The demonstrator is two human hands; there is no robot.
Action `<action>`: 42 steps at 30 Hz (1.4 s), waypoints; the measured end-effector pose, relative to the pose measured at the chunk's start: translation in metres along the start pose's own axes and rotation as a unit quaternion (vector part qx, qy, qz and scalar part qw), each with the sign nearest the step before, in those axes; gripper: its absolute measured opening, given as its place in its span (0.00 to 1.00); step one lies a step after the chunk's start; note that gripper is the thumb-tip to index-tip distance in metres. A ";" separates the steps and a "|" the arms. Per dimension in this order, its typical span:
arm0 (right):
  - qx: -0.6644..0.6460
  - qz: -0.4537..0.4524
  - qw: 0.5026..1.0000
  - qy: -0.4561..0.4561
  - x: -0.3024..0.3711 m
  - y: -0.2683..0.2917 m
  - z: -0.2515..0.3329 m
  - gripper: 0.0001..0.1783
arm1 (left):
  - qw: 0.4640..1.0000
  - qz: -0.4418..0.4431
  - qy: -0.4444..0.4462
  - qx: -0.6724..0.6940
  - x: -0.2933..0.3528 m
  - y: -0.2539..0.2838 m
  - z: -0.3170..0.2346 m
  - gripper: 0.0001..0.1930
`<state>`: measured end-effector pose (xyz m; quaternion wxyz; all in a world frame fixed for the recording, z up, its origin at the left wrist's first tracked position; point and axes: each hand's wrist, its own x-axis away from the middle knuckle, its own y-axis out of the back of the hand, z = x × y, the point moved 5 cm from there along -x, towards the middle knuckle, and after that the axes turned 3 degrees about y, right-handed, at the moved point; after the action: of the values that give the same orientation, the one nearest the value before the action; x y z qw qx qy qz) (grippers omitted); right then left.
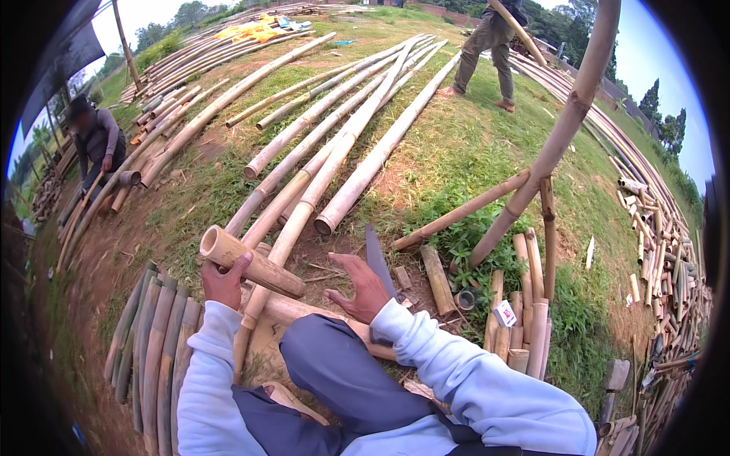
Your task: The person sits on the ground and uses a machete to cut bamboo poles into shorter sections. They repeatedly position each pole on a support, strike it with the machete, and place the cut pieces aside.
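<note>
Head view, clock directions from picture centre. Count: one short bamboo tube (266, 272), at 8 o'clock; one dark saw blade (378, 262), at 6; at least five cut bamboo lengths (161, 334) side by side, further out at 8; two other people, one seated (97, 140) near 10, one standing (487, 57) at 1.

Left hand (223, 283): wrapped on the tube near its wide open end, thumb on the upper side; tube tilted, far end sloping toward 4. Right hand (363, 290): nothing held, fingers half curled, thumb apart, just beside the blade.

Containers, both at 4: one dark round cup (464, 299), contents cannot be told; one small white box (504, 313) by upright bamboo pieces (518, 311), inside not visible.
</note>
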<state>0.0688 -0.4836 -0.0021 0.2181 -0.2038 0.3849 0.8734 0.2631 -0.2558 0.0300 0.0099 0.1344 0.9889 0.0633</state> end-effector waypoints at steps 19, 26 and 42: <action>0.163 0.126 0.944 -0.256 0.154 0.057 -0.034 0.42 | 0.853 0.460 0.028 -0.244 0.097 -0.090 0.007 0.25; 0.163 0.118 0.807 -0.555 0.358 0.127 -0.051 0.42 | 0.853 0.462 0.003 -0.243 0.112 -0.089 0.003 0.28; 0.348 -0.044 0.611 -0.710 0.543 0.277 -0.065 0.46 | 0.894 0.381 -0.017 -0.235 0.070 -0.056 0.042 0.26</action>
<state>-0.5140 -0.5800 -0.1652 0.5160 0.5542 0.3750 0.5347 0.1825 -0.2852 -0.0192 0.0337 0.4956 0.8178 0.2907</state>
